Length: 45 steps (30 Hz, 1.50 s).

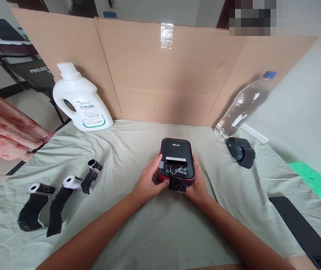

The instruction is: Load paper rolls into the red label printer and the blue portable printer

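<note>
The device (pixel 174 148), black on top with red sides, is located at the centre of the cloth (pixel 132 144), its top face up. The left hand (pixel 149 178) grips the left side, thumb at the near edge and spread from the other fingers. The right hand (pixel 199 184) grips the right side; its fingers are partly hidden, so their spacing cannot be determined. A black strip (pixel 178 180) hangs over the near edge between the hands. Three rolls lie to the left. A cardboard panel (pixel 149 75) stands behind.
</note>
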Each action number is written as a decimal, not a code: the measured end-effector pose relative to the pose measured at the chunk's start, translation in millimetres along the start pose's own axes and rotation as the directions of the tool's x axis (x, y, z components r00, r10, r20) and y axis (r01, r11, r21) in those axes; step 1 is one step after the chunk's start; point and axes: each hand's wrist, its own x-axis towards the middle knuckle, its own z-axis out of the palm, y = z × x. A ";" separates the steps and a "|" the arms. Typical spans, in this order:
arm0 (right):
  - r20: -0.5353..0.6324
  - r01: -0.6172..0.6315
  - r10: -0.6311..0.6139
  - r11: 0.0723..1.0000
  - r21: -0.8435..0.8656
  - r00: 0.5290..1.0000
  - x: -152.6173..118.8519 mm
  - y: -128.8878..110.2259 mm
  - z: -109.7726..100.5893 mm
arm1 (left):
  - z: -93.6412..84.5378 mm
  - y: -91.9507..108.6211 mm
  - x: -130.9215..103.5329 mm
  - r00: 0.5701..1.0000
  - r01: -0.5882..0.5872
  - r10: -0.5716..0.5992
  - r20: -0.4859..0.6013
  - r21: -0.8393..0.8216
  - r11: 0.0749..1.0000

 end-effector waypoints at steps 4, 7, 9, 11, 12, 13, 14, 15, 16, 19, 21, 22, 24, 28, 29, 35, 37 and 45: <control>0.006 -0.019 0.020 1.000 -0.018 1.000 -0.8 0.2 -2.0 | 0.1 -0.7 -1.1 0.999 -0.028 0.028 -0.026 0.009 1.000; 0.003 -0.019 0.019 1.000 -0.002 1.000 -1.6 1.5 -2.0 | 1.9 -2.8 -2.9 0.995 -0.064 0.060 -0.074 -0.048 0.997; -0.013 -0.007 0.007 1.000 0.011 1.000 -2.2 2.9 -1.3 | 2.6 -3.4 -3.0 0.993 -0.093 0.088 -0.076 -0.067 0.993; -0.036 0.013 -0.012 1.000 0.016 0.999 -2.6 3.9 -0.7 | 2.7 -3.0 -1.8 0.992 -0.111 0.107 -0.064 -0.077 0.991; -0.047 0.022 -0.021 1.000 0.019 0.999 -2.6 3.9 -0.6 | 2.6 -2.5 -0.8 0.992 -0.117 0.112 -0.061 -0.088 0.989; -0.052 0.027 -0.026 0.999 0.024 0.998 -2.4 3.6 -0.5 | 2.5 -2.1 0.3 0.991 -0.121 0.115 -0.062 -0.105 0.987; -0.052 0.031 -0.029 0.999 0.033 0.998 -2.1 2.9 -0.6 | 2.2 -1.8 1.4 0.991 -0.123 0.115 -0.064 -0.128 0.984; -0.048 0.033 -0.031 0.999 0.042 0.998 -1.6 1.9 -0.7 | 1.9 -1.4 2.5 0.991 -0.126 0.117 -0.068 -0.154 0.980; -0.046 0.032 -0.030 0.998 0.052 0.998 -1.1 0.8 -0.9 | 1.5 -1.1 3.5 0.990 -0.131 0.119 -0.072 -0.179 0.975; -0.052 0.039 -0.036 0.997 0.069 0.998 0.5 -2.4 -1.2 | -0.4 -0.2 5.6 0.989 -0.136 0.121 -0.081 -0.225 0.965; -0.055 0.049 -0.044 0.995 0.091 0.998 1.2 -3.2 -0.9 | -1.8 0.0 6.4 0.990 -0.129 0.114 -0.079 -0.235 0.963; -0.054 0.052 -0.046 0.992 0.111 0.997 1.3 -3.0 -0.5 | -2.4 -0.2 6.7 0.992 -0.120 0.105 -0.071 -0.238 0.964; -0.047 0.049 -0.042 0.987 0.154 0.998 0.9 -1.6 0.3 | -2.8 -1.0 7.2 0.994 -0.105 0.093 -0.061 -0.245 0.964; -0.038 0.026 -0.021 0.988 0.152 0.999 -0.6 3.1 1.0 | -2.0 -1.9 7.3 0.988 -0.143 0.128 -0.082 -0.230 0.963; -0.034 0.022 -0.018 0.990 0.136 0.999 -0.7 3.8 0.9 | -2.1 -1.4 7.1 0.986 -0.162 0.147 -0.084 -0.210 0.964; 0.018 0.021 -0.022 0.999 0.033 1.000 -0.3 0.8 -2.2 | -5.6 4.1 2.8 0.977 -0.192 0.189 -0.095 -0.026 0.981; 0.020 0.055 -0.055 0.998 0.017 0.998 -0.6 -0.8 -6.2 | -6.2 4.5 1.3 0.974 -0.198 0.199 -0.110 0.022 0.980; -0.082 0.087 -0.090 0.995 -0.040 0.993 38.3 -27.2 -43.8 | -6.2 4.7 -0.2 0.974 -0.191 0.201 -0.107 0.094 0.977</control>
